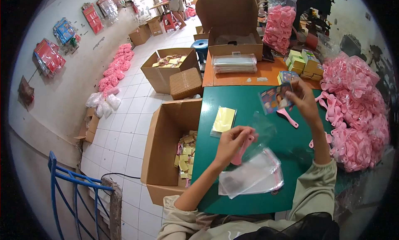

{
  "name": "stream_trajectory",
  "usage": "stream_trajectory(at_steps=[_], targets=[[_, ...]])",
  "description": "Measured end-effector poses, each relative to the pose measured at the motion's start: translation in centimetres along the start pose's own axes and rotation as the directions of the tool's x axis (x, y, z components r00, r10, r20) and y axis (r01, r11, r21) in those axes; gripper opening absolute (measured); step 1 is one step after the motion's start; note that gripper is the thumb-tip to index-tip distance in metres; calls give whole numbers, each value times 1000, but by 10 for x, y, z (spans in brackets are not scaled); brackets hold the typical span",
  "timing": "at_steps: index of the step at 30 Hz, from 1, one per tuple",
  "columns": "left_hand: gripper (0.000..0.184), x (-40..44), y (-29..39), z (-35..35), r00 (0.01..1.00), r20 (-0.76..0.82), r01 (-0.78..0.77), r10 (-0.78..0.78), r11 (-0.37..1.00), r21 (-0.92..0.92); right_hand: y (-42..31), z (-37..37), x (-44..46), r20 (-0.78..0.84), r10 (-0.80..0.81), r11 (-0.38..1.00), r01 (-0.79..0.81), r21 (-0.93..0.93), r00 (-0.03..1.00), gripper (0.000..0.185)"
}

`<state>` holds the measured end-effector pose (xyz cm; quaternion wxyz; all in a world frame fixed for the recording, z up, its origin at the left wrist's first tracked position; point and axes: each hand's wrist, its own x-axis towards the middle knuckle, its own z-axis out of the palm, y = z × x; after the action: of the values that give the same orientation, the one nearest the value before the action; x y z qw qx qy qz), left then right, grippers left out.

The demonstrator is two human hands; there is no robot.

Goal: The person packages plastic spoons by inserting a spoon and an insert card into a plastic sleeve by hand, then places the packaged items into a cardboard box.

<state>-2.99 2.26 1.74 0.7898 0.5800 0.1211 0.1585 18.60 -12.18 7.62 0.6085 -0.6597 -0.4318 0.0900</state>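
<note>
My left hand [233,143] is closed around a pink plastic piece [242,153], with a clear plastic bag [262,130] at its fingertips. Raised over the right part of the green table [212,184], my right hand [302,99] pinches a blue printed card [275,99]. Under the card lies a pink spoon-like piece [289,118]. A yellow card in a clear bag [224,119] rests beyond my left hand. Flat clear bags [253,175] are spread on the table just below my hands.
At right are bagged pink pieces [353,115] and loose ones [332,109]. Left of the table stands an open carton [156,153] holding yellow packets. Boxes, flat bags [235,63] and a card stack [286,76] sit beyond. Blue railing [75,177] at left; a person [176,5] far back.
</note>
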Motion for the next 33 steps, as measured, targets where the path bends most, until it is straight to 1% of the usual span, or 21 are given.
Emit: stream_trajectory(at_steps=[3,5,6,7,8,9,10,13,15,16,17,18,19,20,22,23,25,28,31,32,33], targets=[[27,3,9,2,1000,29,8,-10,998,59,-55,23,-38,87,60,998,-61,6,994,15],[28,8,12,2,998,60,14,-19,996,87,-65,21,-47,111,-24,970,50,-239,994,14],[28,10,18,3,994,104,11,-27,987,158,-69,20,-50,131,-65,929,108,-355,989,14],[28,13,25,3,989,146,3,-37,973,230,-76,20,-52,132,-16,949,56,-311,991,13],[28,16,32,2,982,184,-9,-48,954,301,-78,19,-53,140,-25,943,70,-325,990,13],[27,18,44,5,971,238,-63,-34,919,389,-78,18,-52,149,-37,938,86,-337,988,14],[26,21,53,7,962,272,-104,-13,905,412,-77,17,-52,158,-48,932,101,-348,986,14],[26,28,62,18,935,349,-220,55,864,452,-68,15,-51,301,28,950,68,-305,953,19],[26,29,60,25,924,364,-290,120,839,461,-67,19,-50,411,25,858,191,-477,911,24],[28,31,59,27,922,373,-289,100,818,497,-65,21,-49,463,36,796,255,-549,886,26],[30,32,57,29,923,378,-283,75,798,532,-60,24,-49,482,24,855,232,-464,876,32],[32,33,54,29,923,381,-275,49,777,566,-59,25,-50,479,21,856,232,-462,877,31],[36,32,50,29,933,352,-296,71,707,642,-58,25,-49,475,12,856,237,-460,880,30],[37,34,45,28,935,342,-304,95,712,633,-56,26,-49,471,6,858,237,-456,882,29],[40,35,38,26,938,317,-317,141,723,614,-56,20,-45,493,129,881,128,-455,861,25],[41,35,37,26,938,323,-313,125,704,637,-56,17,-44,503,189,886,74,-457,843,23],[42,33,43,30,937,334,-312,97,661,683,-41,15,-43,478,184,924,16,-383,859,19],[44,33,49,29,941,337,-241,-12,677,696,-41,13,-40,411,177,964,-73,-256,894,19],[45,47,38,4,923,384,-250,6,767,591,-40,5,-39,265,141,974,-85,-212,954,22],[45,50,35,-4,919,394,-238,29,837,493,-38,2,-38,212,121,974,-75,-213,970,22],[46,51,37,-10,916,397,-220,53,894,389,-38,-1,-37,189,236,964,-205,-171,953,22]])
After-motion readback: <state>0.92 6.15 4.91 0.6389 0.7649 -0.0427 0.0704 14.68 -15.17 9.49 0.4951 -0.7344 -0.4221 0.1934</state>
